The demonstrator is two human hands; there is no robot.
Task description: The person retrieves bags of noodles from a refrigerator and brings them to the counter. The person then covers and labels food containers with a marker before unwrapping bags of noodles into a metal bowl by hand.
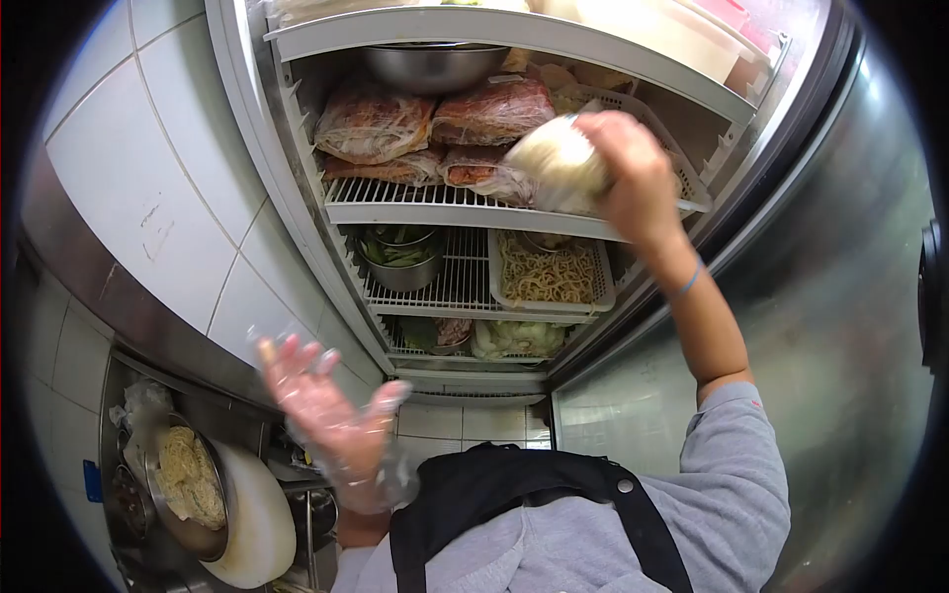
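Observation:
My right hand [628, 158], bare with a blue band at the wrist, is closed on a pale, whitish bundle [563, 156]. Motion blur hides what kind of thing it is. It is in front of the refrigerator's upper shelf, just right of several plastic-wrapped packs of reddish meat [374, 121]. My left hand [331, 400] wears a clear plastic glove. Its fingers are spread with nothing in them, low and left, in front of the refrigerator's frame.
Below the meat, a wire shelf [465, 269] carries a metal pot of green vegetables [400, 255] and a white basket of noodles [549, 272]. A metal bowl [435, 67] stands above. The steel door [791, 296] hangs open at right. At lower left is a bowl of noodles [190, 479].

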